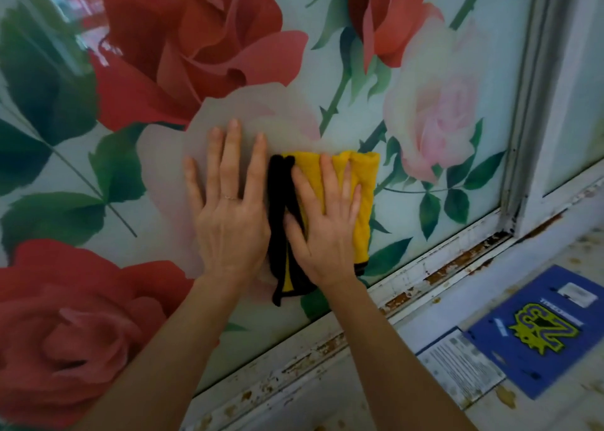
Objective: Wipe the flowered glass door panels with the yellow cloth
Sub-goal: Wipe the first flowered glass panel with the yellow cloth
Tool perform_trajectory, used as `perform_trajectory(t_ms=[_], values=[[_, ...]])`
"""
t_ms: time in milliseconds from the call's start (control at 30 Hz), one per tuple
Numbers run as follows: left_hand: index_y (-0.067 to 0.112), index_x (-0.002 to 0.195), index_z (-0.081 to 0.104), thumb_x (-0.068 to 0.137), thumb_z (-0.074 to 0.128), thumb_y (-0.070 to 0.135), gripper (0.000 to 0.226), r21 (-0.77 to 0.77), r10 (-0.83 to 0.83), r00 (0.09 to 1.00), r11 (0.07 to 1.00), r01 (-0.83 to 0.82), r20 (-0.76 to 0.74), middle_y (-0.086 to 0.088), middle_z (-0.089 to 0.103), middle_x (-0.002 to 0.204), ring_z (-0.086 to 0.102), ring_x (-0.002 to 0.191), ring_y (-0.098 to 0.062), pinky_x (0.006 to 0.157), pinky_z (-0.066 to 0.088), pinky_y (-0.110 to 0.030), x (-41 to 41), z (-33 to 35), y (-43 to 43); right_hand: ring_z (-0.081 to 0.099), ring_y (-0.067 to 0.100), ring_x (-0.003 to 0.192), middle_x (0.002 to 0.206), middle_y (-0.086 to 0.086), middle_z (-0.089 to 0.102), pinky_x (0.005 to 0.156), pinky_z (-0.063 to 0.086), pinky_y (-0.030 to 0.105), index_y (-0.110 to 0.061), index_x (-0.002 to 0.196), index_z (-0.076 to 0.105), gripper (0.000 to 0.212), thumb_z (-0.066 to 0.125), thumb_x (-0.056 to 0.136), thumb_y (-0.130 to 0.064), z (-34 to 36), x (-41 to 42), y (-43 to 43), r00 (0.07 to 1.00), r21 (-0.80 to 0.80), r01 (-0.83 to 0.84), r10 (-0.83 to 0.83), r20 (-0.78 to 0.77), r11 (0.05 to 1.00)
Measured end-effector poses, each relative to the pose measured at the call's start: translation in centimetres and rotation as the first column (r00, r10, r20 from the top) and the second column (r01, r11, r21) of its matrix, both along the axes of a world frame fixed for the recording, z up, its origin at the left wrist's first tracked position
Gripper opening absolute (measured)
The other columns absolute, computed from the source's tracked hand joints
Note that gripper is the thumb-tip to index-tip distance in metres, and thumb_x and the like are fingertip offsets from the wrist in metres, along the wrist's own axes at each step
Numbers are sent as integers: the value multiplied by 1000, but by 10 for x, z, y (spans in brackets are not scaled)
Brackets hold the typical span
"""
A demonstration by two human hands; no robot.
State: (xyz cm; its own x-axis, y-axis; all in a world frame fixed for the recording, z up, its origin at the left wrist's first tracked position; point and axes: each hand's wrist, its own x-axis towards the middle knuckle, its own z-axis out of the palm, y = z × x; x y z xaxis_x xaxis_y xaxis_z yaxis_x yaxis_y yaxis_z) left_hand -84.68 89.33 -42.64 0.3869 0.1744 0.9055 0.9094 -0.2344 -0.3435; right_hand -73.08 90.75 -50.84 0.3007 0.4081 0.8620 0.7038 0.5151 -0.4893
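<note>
The flowered glass door panel (pixel 353 80) fills most of the view, printed with red and pale pink roses and green leaves. My right hand (pixel 322 224) lies flat with straight fingers on the folded yellow cloth (pixel 362 198), pressing it against the glass low on the panel. The cloth has a black edge and a black side showing at its left. My left hand (pixel 230 201) rests flat on the bare glass just left of the cloth, fingers spread, a thin ring on one finger.
A white frame (pixel 434 267) with rusty, chipped paint runs along the panel's bottom edge, and an upright frame post (pixel 529 110) bounds it on the right. A blue card with a yellow logo (pixel 542 329) and a white printed label (pixel 461 368) lie on the worn ledge below.
</note>
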Motion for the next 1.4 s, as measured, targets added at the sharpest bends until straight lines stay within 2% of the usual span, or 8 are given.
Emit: perform_trajectory(t_ms=[233, 467, 633, 733, 900, 1067, 1300, 1400], values=[[11, 155, 38, 102, 44, 5, 54, 22, 27, 1000, 999, -27, -1, -21, 34, 159, 27, 149, -35, 122, 10, -54, 1, 0, 4, 7, 33, 157, 168, 14, 21, 125, -8, 49, -19, 158, 35, 68, 46, 92, -32, 36, -20, 4, 893, -123, 98, -142, -427, 988], [13, 153, 41, 95, 54, 2, 61, 34, 45, 999, 998, -45, -14, -22, 36, 158, 29, 148, -37, 121, 13, -58, 3, -8, 5, 0, 33, 158, 169, 2, 10, 125, -3, 57, -31, 158, 27, 63, 48, 100, -43, -79, -50, -25, 995, -191, 31, -49, -90, 981], [16, 152, 44, 101, 42, -2, 54, 107, 83, 996, 991, -78, -40, -18, 39, 156, 35, 147, -35, 121, 15, -55, 1, -9, 9, -2, 38, 156, 170, 8, 6, 120, 6, 71, -30, 163, 9, 72, 38, 98, -44, -75, -24, -4, 897, -380, 102, -251, -365, 919], [15, 152, 45, 101, 44, 0, 53, 92, 59, 998, 994, -58, 1, -18, 40, 156, 35, 146, -35, 120, 16, -56, 4, -10, 11, -10, 32, 157, 168, -1, -7, 123, -6, 62, -31, 161, 3, 70, 30, 97, -44, -41, -42, -6, 799, -404, -11, -235, -553, 915], [15, 152, 45, 108, 43, 44, 53, -89, -25, 998, 996, 19, -63, -14, 26, 160, 30, 149, -30, 123, 11, -52, 28, -33, 4, -9, 32, 157, 172, 6, -4, 123, -10, 53, -29, 164, -1, 65, 23, 109, -56, -46, -91, -29, 906, -364, 55, -200, -372, 930], [16, 152, 45, 107, 50, 29, 47, -89, -57, 994, 995, 49, -89, -14, 26, 160, 28, 150, -29, 124, 11, -51, 28, -42, 7, -10, 29, 158, 170, -6, -10, 124, -13, 50, -44, 161, -4, 72, 38, 102, -41, -68, -47, -15, 922, -300, 6, -121, -367, 954], [17, 153, 43, 99, 29, -1, 59, -35, -27, 993, 999, 23, -112, -13, 25, 161, 27, 151, -28, 122, 15, -55, 29, -44, 9, -18, 20, 156, 171, -8, -12, 122, -14, 53, -43, 159, 1, 71, 27, 92, -45, -27, 44, 6, 624, -386, -234, -167, -763, 892], [18, 154, 42, 100, 35, -1, 57, -19, -2, 994, 1000, -1, -113, -15, 28, 161, 24, 151, -29, 122, 14, -54, 28, -45, 10, -22, 18, 155, 170, -11, -16, 119, -19, 51, -51, 153, -4, 69, 28, 92, -45, -8, 39, 2, 682, -370, -250, -108, -724, 895]])
